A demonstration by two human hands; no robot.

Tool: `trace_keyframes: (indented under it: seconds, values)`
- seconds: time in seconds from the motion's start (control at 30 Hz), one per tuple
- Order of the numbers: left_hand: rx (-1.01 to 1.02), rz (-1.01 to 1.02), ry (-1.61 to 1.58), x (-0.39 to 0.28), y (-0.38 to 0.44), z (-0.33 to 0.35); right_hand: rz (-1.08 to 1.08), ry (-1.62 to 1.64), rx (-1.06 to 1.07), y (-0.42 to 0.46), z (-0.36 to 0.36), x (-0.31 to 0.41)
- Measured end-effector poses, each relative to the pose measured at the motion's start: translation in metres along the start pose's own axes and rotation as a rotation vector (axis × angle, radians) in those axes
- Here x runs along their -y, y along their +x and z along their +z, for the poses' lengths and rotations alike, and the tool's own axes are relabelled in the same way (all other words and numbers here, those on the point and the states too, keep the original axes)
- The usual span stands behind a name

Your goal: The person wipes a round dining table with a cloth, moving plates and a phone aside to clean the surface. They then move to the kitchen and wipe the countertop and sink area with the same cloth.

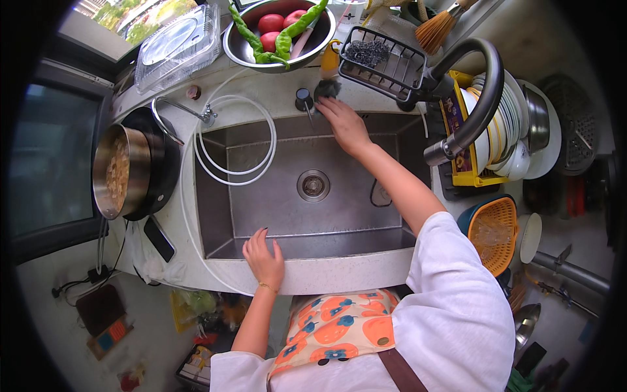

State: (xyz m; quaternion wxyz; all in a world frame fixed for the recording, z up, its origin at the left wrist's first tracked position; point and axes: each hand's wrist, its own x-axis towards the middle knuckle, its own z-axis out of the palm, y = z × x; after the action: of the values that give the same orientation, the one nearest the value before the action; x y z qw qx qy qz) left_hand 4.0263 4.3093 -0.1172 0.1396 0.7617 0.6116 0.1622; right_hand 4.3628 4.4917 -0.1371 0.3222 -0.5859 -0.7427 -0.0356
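Observation:
My right hand (347, 128) reaches over the back rim of a stainless-steel sink (274, 206). Its fingertips meet the lower edge of a dark grey scrubber (327, 89); whether they grip it is hidden. Just left of them stands a black-topped soap dispenser (303, 96) with a thin spout. At the front rim, my left hand (264, 258) rests with fingers spread, holding nothing. The sink's round drain (313, 185) lies between the hands. A black loop (379, 195) lies on the basin floor, partly behind my right forearm.
A coiled white hose (271, 142) hangs over the sink's left side. The dark faucet (494, 93) arches at right beside a yellow dish rack (460, 127). Left are a steel pot (139, 147) and phone (159, 238). Behind stand a vegetable bowl (230, 46) and wire caddy (387, 73).

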Motion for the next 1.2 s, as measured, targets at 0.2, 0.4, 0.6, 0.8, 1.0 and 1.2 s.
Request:
trace_keyframes:
  seconds: [0.2, 0.4, 0.6, 0.8, 1.0, 1.2]
  values:
    - [-0.02, 0.012, 0.028, 0.001, -0.002, 0.002, 0.575, 0.587, -0.145, -0.045, -0.027, 0.005]
    - [-0.036, 0.02, 0.018, 0.001, -0.004, 0.004, 0.768, 0.563, -0.657, -0.011, -0.009, -0.009]
    - [-0.01, 0.024, 0.024, 0.0, -0.001, 0.002, 0.334, -0.148, -0.014, -0.006, 0.023, 0.007]
    - [-0.024, 0.017, 0.034, 0.002, -0.003, 0.005, 0.147, -0.061, 0.054, -0.012, 0.016, 0.042]
    - [-0.04, 0.002, 0.026, 0.003, -0.005, 0.006, 0.442, -0.459, -0.009, -0.023, -0.009, -0.035]
    - [-0.039, 0.022, 0.026, -0.003, 0.001, 0.004, 0.695, -0.433, -0.003, 0.02, 0.006, -0.059]
